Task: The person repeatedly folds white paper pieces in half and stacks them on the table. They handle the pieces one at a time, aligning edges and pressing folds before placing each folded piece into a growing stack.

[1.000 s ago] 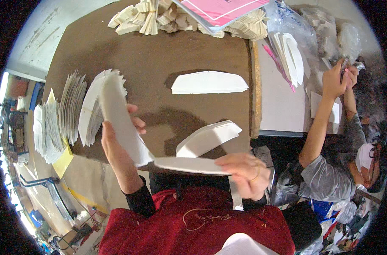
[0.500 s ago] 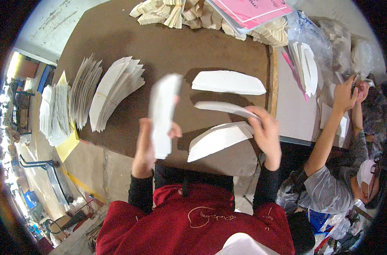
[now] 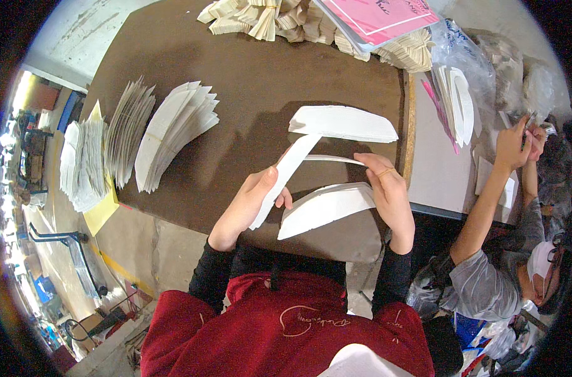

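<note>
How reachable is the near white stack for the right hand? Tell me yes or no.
Probably yes: the right hand is beside the near white stack and nothing appears to lie over it, though the fingers seem occupied with a thin white piece.

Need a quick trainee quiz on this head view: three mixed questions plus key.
1. The left hand holds: a) a pink folder; b) a long white piece; c) a plastic bag.
2. True or false: the right hand has its fingertips on a thin white piece.
3. Fill in: the yellow sheet shows at the table's ____ side.

Key: 1 b; 2 true; 3 left.
</note>
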`<state>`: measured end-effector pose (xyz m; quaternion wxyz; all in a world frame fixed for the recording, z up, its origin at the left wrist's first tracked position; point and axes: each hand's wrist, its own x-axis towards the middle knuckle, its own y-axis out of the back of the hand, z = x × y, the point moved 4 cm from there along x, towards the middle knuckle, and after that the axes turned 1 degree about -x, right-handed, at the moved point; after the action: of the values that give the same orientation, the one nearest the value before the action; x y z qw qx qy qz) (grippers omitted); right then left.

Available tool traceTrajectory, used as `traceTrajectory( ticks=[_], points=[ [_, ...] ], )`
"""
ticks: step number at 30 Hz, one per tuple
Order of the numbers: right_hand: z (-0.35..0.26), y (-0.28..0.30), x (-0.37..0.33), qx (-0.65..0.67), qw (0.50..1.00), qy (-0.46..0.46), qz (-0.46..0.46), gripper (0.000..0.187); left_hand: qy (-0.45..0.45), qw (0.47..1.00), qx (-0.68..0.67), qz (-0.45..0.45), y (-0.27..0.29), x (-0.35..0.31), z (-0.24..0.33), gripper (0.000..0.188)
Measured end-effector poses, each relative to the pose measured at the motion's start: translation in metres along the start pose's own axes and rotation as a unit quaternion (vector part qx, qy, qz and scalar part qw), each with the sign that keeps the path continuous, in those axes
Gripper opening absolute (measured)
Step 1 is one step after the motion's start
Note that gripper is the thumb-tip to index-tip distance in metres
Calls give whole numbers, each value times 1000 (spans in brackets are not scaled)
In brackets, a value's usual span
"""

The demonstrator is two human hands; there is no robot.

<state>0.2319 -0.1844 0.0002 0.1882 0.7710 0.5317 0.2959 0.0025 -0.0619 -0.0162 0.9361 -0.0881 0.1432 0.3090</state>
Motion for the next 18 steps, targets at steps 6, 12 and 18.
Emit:
traceTrajectory(
  ticks=[6,12,18],
  points=[
    [-1,-1,3,31,999,-3,-40,31,26,999,-7,-21,-1,-1,4,79],
    [-5,-2,8,-33,997,38,-54,29,-22,998,51,1,1,9,9,66],
    [-2,-2,6,40,997,-6,-58,29,-30,999,39,-1,0,15,14,70]
  ],
)
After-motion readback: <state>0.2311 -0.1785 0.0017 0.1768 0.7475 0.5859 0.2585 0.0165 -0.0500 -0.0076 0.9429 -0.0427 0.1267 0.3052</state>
